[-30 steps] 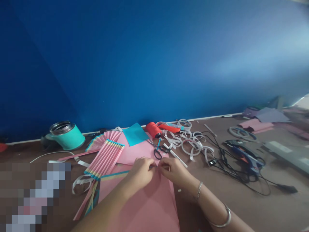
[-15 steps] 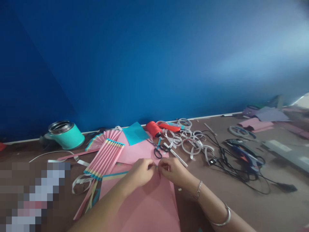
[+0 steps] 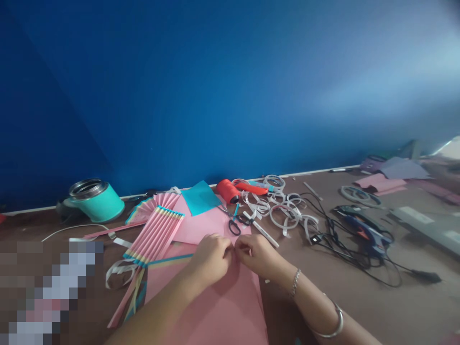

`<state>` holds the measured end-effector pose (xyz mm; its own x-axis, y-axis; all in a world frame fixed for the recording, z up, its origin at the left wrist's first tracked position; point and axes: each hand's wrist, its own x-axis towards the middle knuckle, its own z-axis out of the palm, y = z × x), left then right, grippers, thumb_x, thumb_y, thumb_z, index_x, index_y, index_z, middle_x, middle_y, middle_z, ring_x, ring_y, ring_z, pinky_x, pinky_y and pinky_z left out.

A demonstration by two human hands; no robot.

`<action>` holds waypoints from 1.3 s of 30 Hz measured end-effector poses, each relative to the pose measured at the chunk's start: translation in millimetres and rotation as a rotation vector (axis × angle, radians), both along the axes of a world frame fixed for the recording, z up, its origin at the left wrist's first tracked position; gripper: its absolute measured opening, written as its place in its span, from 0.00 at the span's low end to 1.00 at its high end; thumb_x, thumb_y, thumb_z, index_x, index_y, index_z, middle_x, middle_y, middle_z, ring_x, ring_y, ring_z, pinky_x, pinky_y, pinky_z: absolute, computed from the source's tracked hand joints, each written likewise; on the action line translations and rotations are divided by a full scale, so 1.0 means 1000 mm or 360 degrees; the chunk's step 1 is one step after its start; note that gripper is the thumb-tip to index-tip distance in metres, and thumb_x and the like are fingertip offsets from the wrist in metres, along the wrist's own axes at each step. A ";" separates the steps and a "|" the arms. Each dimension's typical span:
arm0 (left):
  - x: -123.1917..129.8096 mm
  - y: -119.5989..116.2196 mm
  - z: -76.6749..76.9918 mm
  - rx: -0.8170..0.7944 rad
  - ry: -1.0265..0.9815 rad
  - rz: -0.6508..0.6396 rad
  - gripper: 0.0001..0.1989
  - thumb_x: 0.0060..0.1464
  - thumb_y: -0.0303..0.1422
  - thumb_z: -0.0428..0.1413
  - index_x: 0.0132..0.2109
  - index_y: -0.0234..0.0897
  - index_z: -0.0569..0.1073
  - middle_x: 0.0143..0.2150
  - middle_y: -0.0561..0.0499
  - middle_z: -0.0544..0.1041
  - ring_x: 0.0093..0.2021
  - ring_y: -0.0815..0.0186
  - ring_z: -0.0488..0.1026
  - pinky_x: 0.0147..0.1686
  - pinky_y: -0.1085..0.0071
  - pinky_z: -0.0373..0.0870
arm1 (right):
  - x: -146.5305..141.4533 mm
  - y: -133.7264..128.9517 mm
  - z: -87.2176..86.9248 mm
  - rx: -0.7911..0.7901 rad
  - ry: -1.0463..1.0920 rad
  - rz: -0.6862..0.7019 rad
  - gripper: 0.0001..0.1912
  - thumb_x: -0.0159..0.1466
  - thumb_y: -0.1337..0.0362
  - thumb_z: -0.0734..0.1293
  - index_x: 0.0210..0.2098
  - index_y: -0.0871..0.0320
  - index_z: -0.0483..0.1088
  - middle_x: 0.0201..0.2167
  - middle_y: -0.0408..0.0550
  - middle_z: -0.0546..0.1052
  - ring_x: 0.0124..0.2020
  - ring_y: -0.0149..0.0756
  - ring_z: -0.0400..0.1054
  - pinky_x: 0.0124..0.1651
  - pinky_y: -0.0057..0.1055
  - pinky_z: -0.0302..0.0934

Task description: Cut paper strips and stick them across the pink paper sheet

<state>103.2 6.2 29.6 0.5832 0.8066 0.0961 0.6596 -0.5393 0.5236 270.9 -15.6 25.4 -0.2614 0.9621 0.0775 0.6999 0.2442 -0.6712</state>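
Observation:
A large pink paper sheet (image 3: 230, 306) lies in front of me, with blue and yellow bands along its far edge. My left hand (image 3: 212, 258) is closed at that edge, fingertips curled in a pinch on the paper. Beside it, almost touching, my right hand (image 3: 256, 254) pinches the same edge with thumb and fingers. The fingers hide the exact spot they grip. Left of the hands lies a pleated pink paper strip (image 3: 156, 235) with blue and yellow ends. Just beyond the hands are scissors (image 3: 235, 227) with black handles and a white pen (image 3: 265, 232).
A turquoise container (image 3: 104, 203) stands at the left back. Near the wall lie a blue paper square (image 3: 200, 197), a red thread spool (image 3: 227, 191) and curled white tape strips (image 3: 285, 215). At right, a blue glue gun (image 3: 368, 235) lies among black cables (image 3: 332, 244).
My left hand has shifted slightly and its fingers are curled in more. The right hand stays nearly in place. The whole view has moved a little.

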 end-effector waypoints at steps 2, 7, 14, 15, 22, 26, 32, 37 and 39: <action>0.001 -0.001 -0.001 0.0054 0.0019 0.0012 0.10 0.49 0.23 0.49 0.29 0.37 0.75 0.29 0.48 0.77 0.34 0.62 0.73 0.34 0.70 0.62 | 0.000 0.000 -0.003 -0.0042 0.0096 -0.0019 0.08 0.51 0.73 0.60 0.23 0.61 0.70 0.20 0.42 0.70 0.23 0.27 0.60 0.26 0.22 0.51; 0.001 -0.002 0.000 0.0131 0.0004 0.0051 0.10 0.50 0.23 0.50 0.27 0.37 0.73 0.27 0.49 0.76 0.32 0.63 0.71 0.31 0.71 0.59 | -0.001 0.002 -0.011 -0.0228 0.0443 -0.0073 0.06 0.52 0.72 0.59 0.23 0.61 0.66 0.18 0.39 0.64 0.22 0.25 0.57 0.24 0.21 0.50; 0.000 0.000 0.004 0.0115 -0.0014 0.0150 0.09 0.53 0.25 0.50 0.26 0.37 0.70 0.26 0.50 0.75 0.30 0.65 0.71 0.30 0.71 0.58 | -0.004 0.003 -0.013 -0.0368 0.0549 -0.0129 0.05 0.55 0.67 0.59 0.26 0.60 0.65 0.17 0.38 0.63 0.20 0.26 0.58 0.23 0.22 0.51; 0.000 0.000 0.005 0.0099 -0.0008 0.0156 0.09 0.53 0.25 0.50 0.26 0.37 0.70 0.26 0.51 0.74 0.30 0.65 0.71 0.30 0.72 0.58 | -0.005 0.002 -0.012 -0.0350 0.0509 -0.0141 0.05 0.55 0.67 0.59 0.25 0.60 0.65 0.17 0.38 0.63 0.20 0.26 0.58 0.23 0.22 0.50; -0.003 0.002 0.003 -0.0037 -0.0025 0.0159 0.10 0.54 0.25 0.49 0.29 0.37 0.73 0.29 0.49 0.76 0.32 0.65 0.72 0.30 0.73 0.60 | 0.002 0.008 -0.010 -0.0219 0.0393 -0.0421 0.10 0.58 0.61 0.59 0.24 0.59 0.65 0.16 0.39 0.64 0.19 0.26 0.57 0.22 0.23 0.49; -0.002 0.001 0.000 -0.0068 -0.0033 0.0032 0.11 0.56 0.27 0.50 0.35 0.38 0.77 0.34 0.48 0.78 0.38 0.62 0.73 0.39 0.69 0.64 | 0.008 0.013 -0.014 -0.0131 0.0501 -0.0404 0.15 0.60 0.56 0.59 0.28 0.61 0.70 0.20 0.41 0.66 0.23 0.27 0.59 0.25 0.23 0.52; 0.004 0.000 0.005 0.0171 0.0107 0.0121 0.08 0.55 0.27 0.51 0.39 0.36 0.75 0.39 0.45 0.76 0.44 0.59 0.70 0.44 0.65 0.65 | 0.004 0.016 -0.013 -0.0262 0.0855 -0.0434 0.25 0.57 0.55 0.61 0.51 0.62 0.64 0.25 0.45 0.74 0.24 0.32 0.67 0.26 0.27 0.60; -0.009 0.002 0.028 0.0132 0.0213 0.0061 0.09 0.53 0.23 0.49 0.35 0.36 0.74 0.36 0.46 0.76 0.40 0.60 0.72 0.40 0.68 0.66 | 0.002 0.023 0.005 -0.0425 0.0779 -0.0421 0.15 0.54 0.56 0.64 0.35 0.61 0.69 0.30 0.52 0.78 0.31 0.38 0.72 0.31 0.30 0.64; -0.028 0.007 0.041 0.0145 0.0237 0.0139 0.11 0.51 0.21 0.49 0.35 0.37 0.74 0.36 0.46 0.76 0.40 0.61 0.72 0.41 0.68 0.65 | -0.004 0.027 0.011 -0.0318 0.0540 -0.0355 0.10 0.54 0.59 0.64 0.30 0.60 0.71 0.28 0.50 0.77 0.31 0.38 0.71 0.32 0.31 0.63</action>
